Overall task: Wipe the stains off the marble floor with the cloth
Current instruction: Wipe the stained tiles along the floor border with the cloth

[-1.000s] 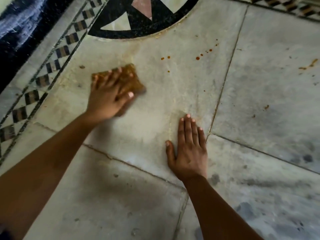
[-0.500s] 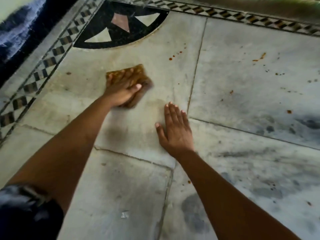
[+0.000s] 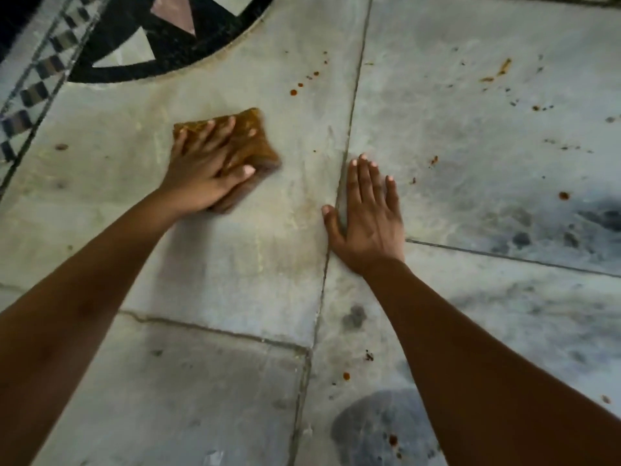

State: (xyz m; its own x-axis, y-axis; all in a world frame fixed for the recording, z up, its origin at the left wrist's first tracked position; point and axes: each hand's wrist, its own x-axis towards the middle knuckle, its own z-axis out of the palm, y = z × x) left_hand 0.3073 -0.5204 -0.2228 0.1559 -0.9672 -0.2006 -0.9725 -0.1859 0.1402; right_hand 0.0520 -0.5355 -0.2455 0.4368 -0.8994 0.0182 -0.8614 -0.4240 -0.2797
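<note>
Left hand (image 3: 205, 163): laid flat on the cloth, fingers spread and straight; the grip is released, with nothing curled round the fabric.
Cloth (image 3: 257, 129): a brown-orange pad lying on the marble floor (image 3: 235, 264), on the slab left of the long joint. Its middle is covered by the hand. Its near edge below the thumb is blurred, so the outline there cannot be made out.
Right hand (image 3: 369, 216): pressed palm-down on the floor just right of the long joint, fingers straight and close together; the grip is released and nothing is held. It lies apart from the cloth.
Red drops (image 3: 294, 92): a short trail of small spots is seen beyond the cloth, near the joint and clear of the cloth.
Orange smear (image 3: 504, 67): seen far right on the next slab, with scattered specks around it; some are too small to tell from marble veining.
Black inlay (image 3: 134, 65): a curved band at the top, cut off by the frame edge.
Checkered border (image 3: 30, 95): seen only in part at the left edge.
Forearms: both are cut off by the lower frame edge.
</note>
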